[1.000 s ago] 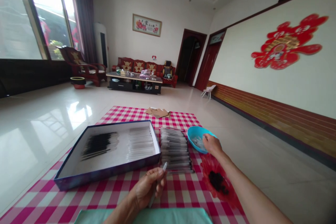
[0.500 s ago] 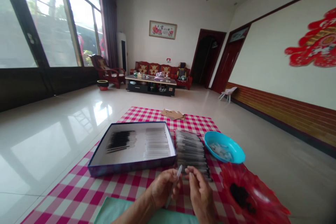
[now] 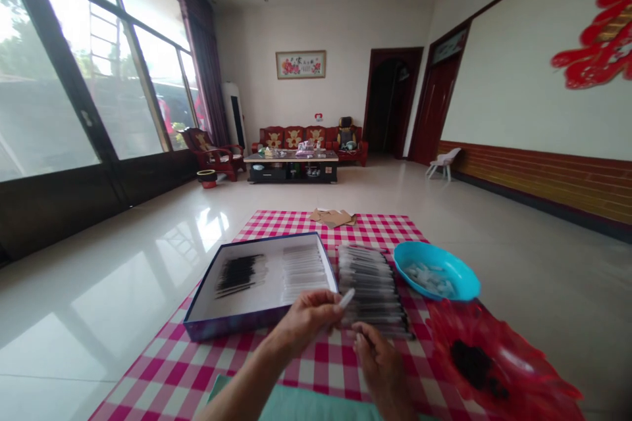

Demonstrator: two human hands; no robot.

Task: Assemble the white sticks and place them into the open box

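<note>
Back from the blue bowl (image 3: 467,274), the right hand (image 3: 380,365) now sits just below the left hand (image 3: 306,317), which has lifted and pinches 1 clear tube (image 3: 345,299), tip up and to the right. Both hands have met at that tube. The right fingers are curled; whether they hold anything cannot be told. Just beyond lie the box (image 3: 232,325) wall and the stacked tubes (image 3: 372,283), and the red dish (image 3: 538,375) is near on the right. Bare checked cloth (image 3: 197,368) lies below and to the left.

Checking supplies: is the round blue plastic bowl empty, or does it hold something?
Not empty: the round blue plastic bowl holds a thin heap of pale little pieces, well below its rim.
</note>
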